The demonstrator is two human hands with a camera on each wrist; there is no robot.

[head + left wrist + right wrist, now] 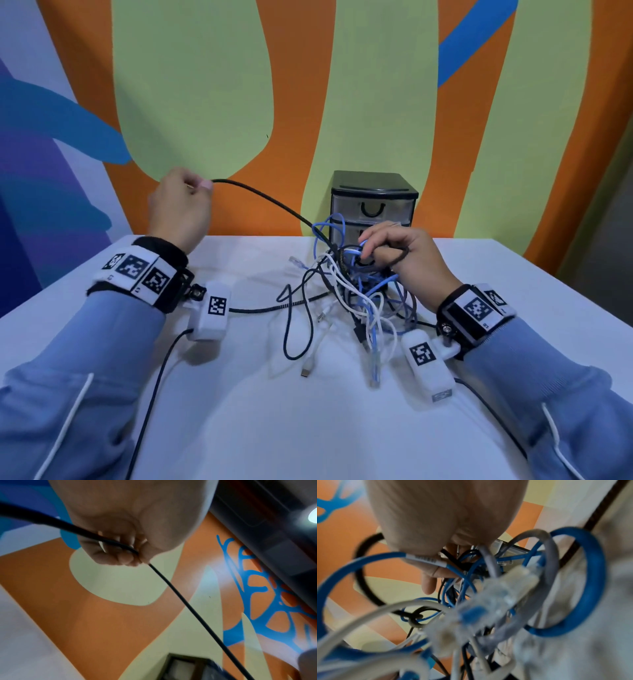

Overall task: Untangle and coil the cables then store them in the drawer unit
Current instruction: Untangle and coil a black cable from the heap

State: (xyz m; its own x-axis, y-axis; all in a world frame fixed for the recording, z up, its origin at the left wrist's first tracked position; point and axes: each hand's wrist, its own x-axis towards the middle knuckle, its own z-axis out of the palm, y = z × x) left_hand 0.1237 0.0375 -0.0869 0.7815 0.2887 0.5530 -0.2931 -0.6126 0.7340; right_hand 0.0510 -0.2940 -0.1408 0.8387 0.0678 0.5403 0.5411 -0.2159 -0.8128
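A tangle of cables [356, 301], blue, white, grey and black, is heaped on the white table [239, 411] in front of a small black drawer unit [374, 202]. My left hand [185, 202] is raised at the left and pinches a black cable [270, 202] that runs taut down to the tangle. The left wrist view shows that black cable [180, 597] leaving my curled fingers [120, 555]. My right hand [394, 250] grips the top of the tangle, fingers curled round blue and black strands. Close up, a blue cable [368, 562] crosses my fingers [433, 572], with clear network plugs [488, 601] in front.
The drawer unit stands against a painted orange, green and blue wall [205, 102], its drawers closed. Loose cable ends and a USB plug [306, 371] trail toward me. A black braided cable [274, 308] lies leftward on the table. Bare table lies at left and near edge.
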